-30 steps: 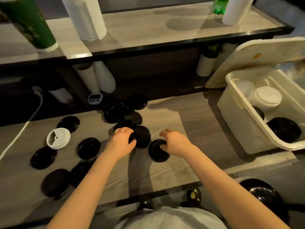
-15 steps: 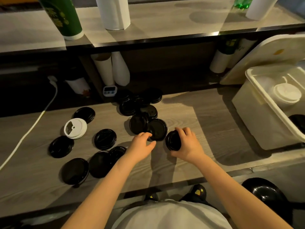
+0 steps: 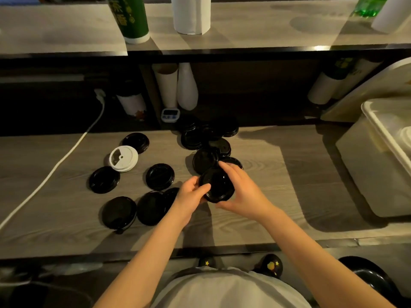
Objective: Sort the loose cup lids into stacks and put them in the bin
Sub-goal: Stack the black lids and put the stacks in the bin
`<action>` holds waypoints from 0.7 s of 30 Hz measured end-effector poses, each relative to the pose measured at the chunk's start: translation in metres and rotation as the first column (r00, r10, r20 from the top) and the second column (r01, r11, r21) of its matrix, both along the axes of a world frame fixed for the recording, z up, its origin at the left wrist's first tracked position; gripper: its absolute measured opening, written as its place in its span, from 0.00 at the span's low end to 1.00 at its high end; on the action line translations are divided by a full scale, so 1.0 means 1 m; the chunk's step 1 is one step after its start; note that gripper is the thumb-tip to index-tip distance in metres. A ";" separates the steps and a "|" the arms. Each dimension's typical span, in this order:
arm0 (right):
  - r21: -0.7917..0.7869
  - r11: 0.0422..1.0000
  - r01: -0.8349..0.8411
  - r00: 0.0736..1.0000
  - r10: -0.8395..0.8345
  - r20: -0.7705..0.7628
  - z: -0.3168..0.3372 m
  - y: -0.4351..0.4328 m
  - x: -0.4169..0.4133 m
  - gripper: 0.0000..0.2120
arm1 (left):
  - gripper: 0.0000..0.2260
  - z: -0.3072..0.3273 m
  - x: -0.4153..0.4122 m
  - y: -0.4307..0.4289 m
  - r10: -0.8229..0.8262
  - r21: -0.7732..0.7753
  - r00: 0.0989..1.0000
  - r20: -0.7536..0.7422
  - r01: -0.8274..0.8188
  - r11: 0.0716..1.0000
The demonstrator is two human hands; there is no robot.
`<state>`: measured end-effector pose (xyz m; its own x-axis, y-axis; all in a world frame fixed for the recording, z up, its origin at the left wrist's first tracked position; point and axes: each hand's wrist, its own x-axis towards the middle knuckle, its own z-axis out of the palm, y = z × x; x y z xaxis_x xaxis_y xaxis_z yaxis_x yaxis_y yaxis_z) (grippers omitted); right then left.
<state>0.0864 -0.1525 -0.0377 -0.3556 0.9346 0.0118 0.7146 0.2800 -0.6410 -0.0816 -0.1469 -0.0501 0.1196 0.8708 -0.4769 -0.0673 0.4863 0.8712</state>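
Now both hands grip a black lid (image 3: 216, 185) between them: left hand (image 3: 190, 196) at its left edge, right hand (image 3: 242, 190) cupping its right.

lids (image 3: 160, 176) on counter (image 3: 289, 174) | bin (image 3: 375, 178) at right

A wood-grain counter (image 3: 289, 196) is carrying a white cable (image 3: 51, 172), which is trailing from the rear toward the left front edge. A small digital timer (image 3: 170, 115) is standing at the back, just below a white bottle (image 3: 187, 87) and a paper cup stack (image 3: 165, 85). On the upper shelf (image 3: 255, 23), a green cup (image 3: 131, 18) and a white roll (image 3: 191, 14) are standing upright, near each other and well apart from a green bottle (image 3: 369, 5).
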 end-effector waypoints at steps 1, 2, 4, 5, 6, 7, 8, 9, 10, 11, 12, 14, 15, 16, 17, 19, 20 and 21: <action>-0.013 1.000 0.015 1.000 -0.015 -0.012 -0.001 0.003 -0.005 0.46 | 0.07 0.002 -0.008 0.000 0.065 0.012 0.998 -0.010 -0.065 0.998; -0.025 0.999 0.039 0.999 -0.039 -0.012 -0.002 0.006 -0.009 0.45 | 0.06 0.002 -0.017 0.002 0.136 0.030 0.990 -0.018 -0.136 0.990; -0.041 0.997 0.068 0.997 -0.067 0.028 -0.006 0.009 -0.019 0.41 | 0.07 0.004 -0.041 0.003 0.271 0.051 0.961 -0.050 -0.268 0.962; -0.042 0.998 0.052 0.997 -0.049 0.060 -0.010 0.010 -0.025 0.39 | 0.09 0.004 -0.054 0.003 0.323 0.053 0.944 -0.072 -0.320 0.946; -0.044 0.999 0.010 0.996 -0.005 0.092 -0.013 0.011 -0.033 0.36 | 0.11 0.004 -0.065 0.002 0.365 0.055 0.927 -0.091 -0.361 0.931; -0.062 0.997 -0.049 0.991 0.056 0.121 -0.018 0.011 -0.043 0.34 | 0.11 0.003 -0.076 0.001 0.399 0.059 0.910 -0.113 -0.395 0.917; -0.101 0.989 -0.110 0.983 0.123 0.139 -0.022 0.012 -0.053 0.33 | 0.10 0.003 -0.084 -0.001 0.432 0.065 0.893 -0.123 -0.427 0.902; -0.155 0.975 -0.158 0.972 0.181 0.149 -0.028 0.013 -0.064 0.34 | 0.08 0.002 -0.091 -0.003 0.463 0.072 0.877 -0.128 -0.458 0.886; -0.208 0.960 -0.189 0.961 0.225 0.163 -0.034 0.015 -0.075 0.37 | 0.06 0.001 -0.097 -0.006 0.493 0.078 0.861 -0.125 -0.487 0.870; -0.248 0.947 -0.206 0.949 0.255 0.185 -0.040 0.017 -0.085 0.41 | 0.06 0.001 -0.101 -0.008 0.521 0.085 0.845 -0.123 -0.514 0.854; -0.272 0.937 -0.218 0.935 0.281 0.216 -0.045 0.019 -0.094 0.45 | 0.07 0.001 -0.105 -0.009 0.544 0.089 0.830 -0.126 -0.537 0.839; -0.295 0.925 -0.240 0.902 0.325 0.285 -0.051 0.023 -0.107 0.50 | 0.08 0.000 -0.111 -0.012 0.572 0.090 0.809 -0.135 -0.565 0.820; -0.295 0.922 -0.250 0.882 0.343 0.323 -0.053 0.024 -0.112 0.50 | 0.08 -0.001 -0.113 -0.012 0.582 0.088 0.801 -0.141 -0.575 0.813; -0.283 0.922 -0.263 0.860 0.357 0.364 -0.055 0.024 -0.116 0.49 | 0.07 0.000 -0.115 -0.014 0.590 0.086 0.794 -0.148 -0.584 0.808; -0.260 0.926 -0.273 0.842 0.361 0.401 -0.057 0.024 -0.119 0.47 | 0.07 -0.001 -0.117 -0.014 0.594 0.084 0.789 -0.160 -0.588 0.804; -0.200 0.943 -0.267 0.841 0.330 0.429 -0.061 0.022 -0.121 0.43 | 0.07 -0.004 -0.119 -0.015 0.596 0.078 0.782 -0.180 -0.593 0.802; -0.180 0.951 -0.253 0.856 0.307 0.415 -0.062 0.021 -0.120 0.42 | 0.06 -0.005 -0.120 -0.016 0.599 0.072 0.781 -0.180 -0.596 0.799; -0.175 0.956 -0.235 0.875 0.287 0.390 -0.062 0.021 -0.118 0.41 | 0.06 -0.007 -0.120 -0.016 0.599 0.064 0.781 -0.175 -0.598 0.799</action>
